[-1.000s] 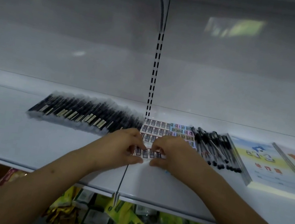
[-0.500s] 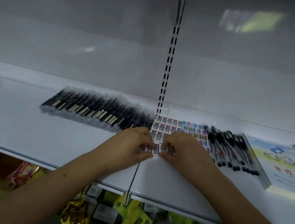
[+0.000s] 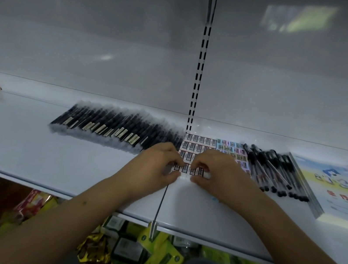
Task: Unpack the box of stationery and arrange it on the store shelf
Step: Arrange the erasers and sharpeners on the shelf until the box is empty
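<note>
Nearest, below the shelf (image 3: 26, 153) front edge, sit yellow and green snack packets (image 3: 161, 258). On the shelf, the left hand (image 3: 153, 165) and right hand (image 3: 219, 174) pinch a short front row of small erasers (image 3: 189, 169) between curled fingertips, much as they did a second ago; only the view has shifted, so the row is still being squared up. Behind it lie more eraser rows (image 3: 198, 144), wrapped pens (image 3: 111, 127) to their left, loose pens (image 3: 277, 170) and booklets (image 3: 331, 188) to their right.
</note>
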